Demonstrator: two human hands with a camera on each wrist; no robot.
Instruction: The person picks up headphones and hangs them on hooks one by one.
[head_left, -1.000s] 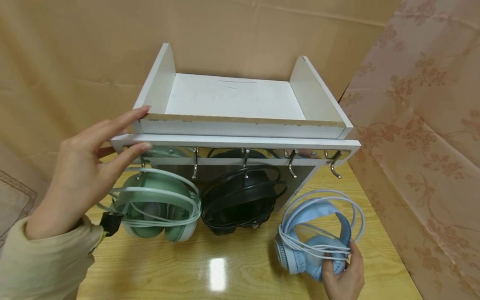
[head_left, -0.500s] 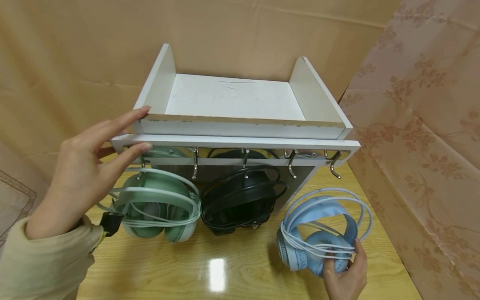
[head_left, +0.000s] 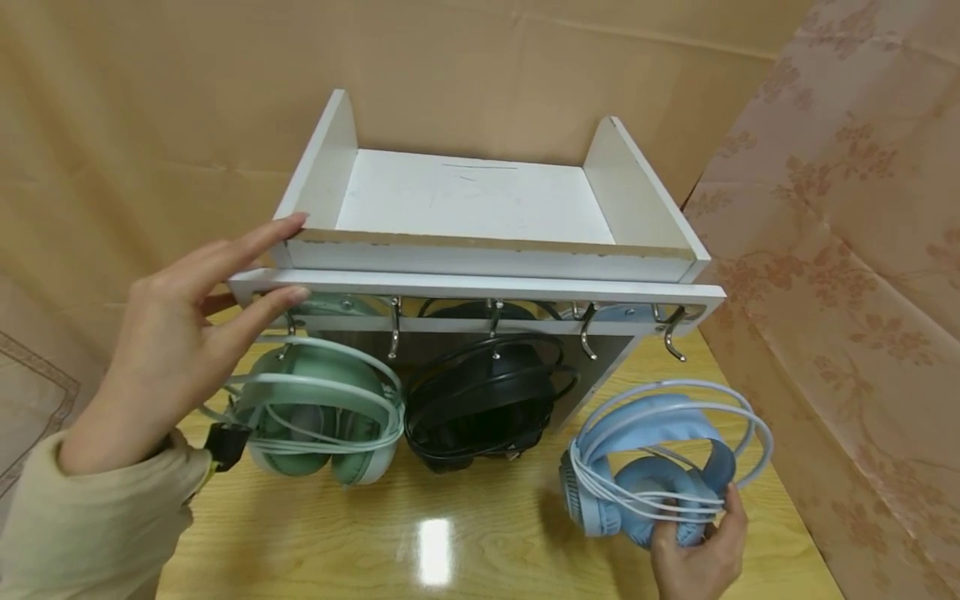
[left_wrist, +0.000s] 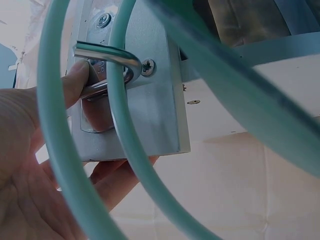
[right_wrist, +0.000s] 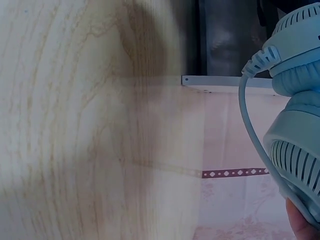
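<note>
My right hand [head_left: 705, 554] grips one ear cup of light blue headphones [head_left: 651, 417] at the lower right; a white cable bundle crosses the cups. In the right wrist view the headphones [right_wrist: 292, 127] fill the right edge, one fingertip showing below. With thumb in front, my left hand [head_left: 176, 333] pinches the left end of a white shelf rack [head_left: 480, 283]. The left wrist view has that thumb [left_wrist: 75, 80] beside a metal hook [left_wrist: 117, 55]. Green headphones [head_left: 315, 367] hang from the leftmost hook, and black headphones [head_left: 487, 392] from the middle one.
Bare metal hooks show between the green and black headphones [head_left: 395, 329] and at the right, including the far right hook [head_left: 675, 333]. Below lies a wood-grain table [head_left: 360, 550]. Tan cloth [head_left: 487, 67] hangs behind, and floral cloth [head_left: 855, 317] on the right.
The blue headphones and my right hand have shifted a little to the right, and the headband has tilted that way. My left hand keeps its place on the rack; the head view shifts slightly.
</note>
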